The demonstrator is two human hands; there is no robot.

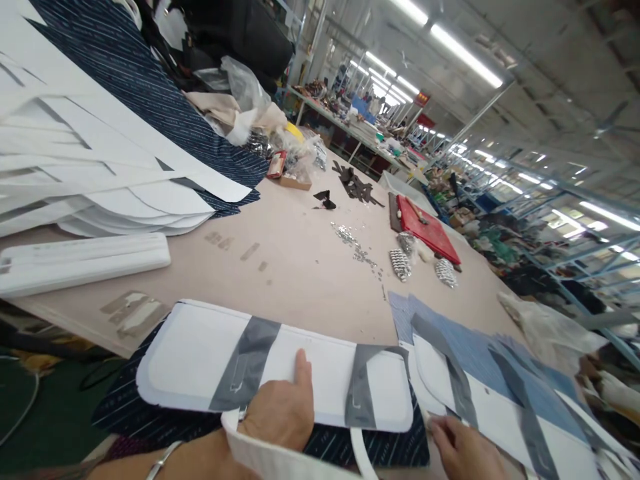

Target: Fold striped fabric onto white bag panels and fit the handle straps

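Observation:
A white panel with rounded corners [320, 363] and two grey bands across it lies at the front of the table, over dark blue patterned fabric [383, 448]. My left hand [283, 410] rests on its middle, index finger stretched out along the surface. A white strap [280, 457] loops across that wrist. My right hand [465, 448] is at the lower right, fingers drawn together beside the edge of a second white panel [505, 420] with grey bands. What those fingers pinch, if anything, is hidden. Light blue striped fabric [465, 340] lies beneath the second panel.
White cut pieces [125, 167] are stacked on striped dark fabric at the left, near a long white bundle [85, 260]. Small metal parts [355, 247], dark scraps [357, 183] and a red slab [427, 230] lie farther back. Plastic bags [245, 87] are heaped behind.

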